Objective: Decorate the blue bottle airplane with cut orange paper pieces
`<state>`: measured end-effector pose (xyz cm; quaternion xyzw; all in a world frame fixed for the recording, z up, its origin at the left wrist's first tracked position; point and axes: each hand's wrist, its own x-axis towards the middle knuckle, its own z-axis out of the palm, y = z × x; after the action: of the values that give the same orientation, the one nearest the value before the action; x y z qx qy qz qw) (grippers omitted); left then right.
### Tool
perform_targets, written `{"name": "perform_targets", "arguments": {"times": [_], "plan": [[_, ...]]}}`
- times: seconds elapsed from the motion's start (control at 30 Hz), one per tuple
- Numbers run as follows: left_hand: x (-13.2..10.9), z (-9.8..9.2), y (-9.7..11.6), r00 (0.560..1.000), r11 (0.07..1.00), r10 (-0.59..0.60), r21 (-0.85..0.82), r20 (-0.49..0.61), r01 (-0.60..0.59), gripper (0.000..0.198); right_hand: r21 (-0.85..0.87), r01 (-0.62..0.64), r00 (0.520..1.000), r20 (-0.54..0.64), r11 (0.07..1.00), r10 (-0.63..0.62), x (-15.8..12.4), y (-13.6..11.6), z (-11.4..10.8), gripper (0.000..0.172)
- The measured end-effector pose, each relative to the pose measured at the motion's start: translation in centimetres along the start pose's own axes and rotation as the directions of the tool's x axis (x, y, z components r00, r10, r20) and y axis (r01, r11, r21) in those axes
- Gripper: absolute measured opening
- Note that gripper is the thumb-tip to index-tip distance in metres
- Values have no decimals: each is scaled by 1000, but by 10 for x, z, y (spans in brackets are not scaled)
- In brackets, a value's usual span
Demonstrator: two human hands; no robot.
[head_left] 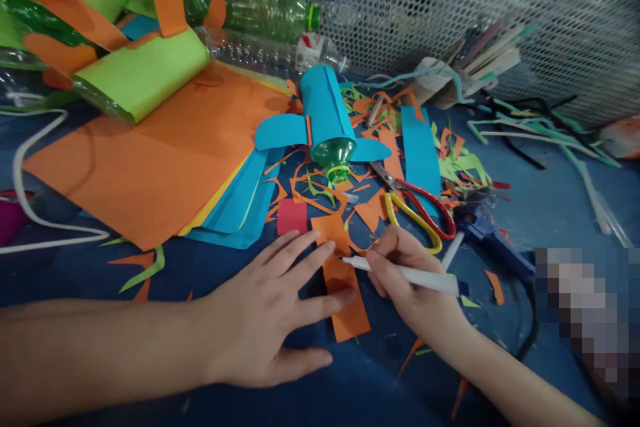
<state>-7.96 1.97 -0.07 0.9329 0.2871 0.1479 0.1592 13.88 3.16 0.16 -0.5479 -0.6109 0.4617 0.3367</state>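
An orange paper strip [350, 307] lies on the dark blue table, its long side running away from me. My left hand [275, 307] rests flat with fingers spread, several fingertips on the strip's left part. Between the fingers of my right hand [417, 287] is a white marker pen [425, 278], its tip pointing left at the strip's right edge; whether it touches the paper I cannot tell. Just beyond the strip lie a small red paper piece [292, 216] and scissors [415, 207] with red and yellow handles.
A blue-paper-wrapped green bottle [327, 107] with paper wings lies behind the strip. Orange sheets [150, 167] are stacked at left under a green-wrapped bottle [145, 73]. Paper scraps [370, 213] litter the middle. A blue glue gun [493, 240] lies right; a metal mesh [390, 7] stands behind.
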Motion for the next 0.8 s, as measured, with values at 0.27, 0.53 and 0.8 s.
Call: {"name": "perform_targets", "arguments": {"times": [0.27,0.53,0.8], "plan": [[0,1,0,1000,1000,4,14,0,-4,54,-77,-21,999,30,997,24,-2,5,-1,20],[0,1,0,1000,1000,0,8,-16,0,53,-105,-19,997,75,994,27,-3,7,-1,21],[0,0,0,1000,1000,-5,14,-2,5,54,-70,-56,989,134,996,65,-3,10,-4,22]]}}
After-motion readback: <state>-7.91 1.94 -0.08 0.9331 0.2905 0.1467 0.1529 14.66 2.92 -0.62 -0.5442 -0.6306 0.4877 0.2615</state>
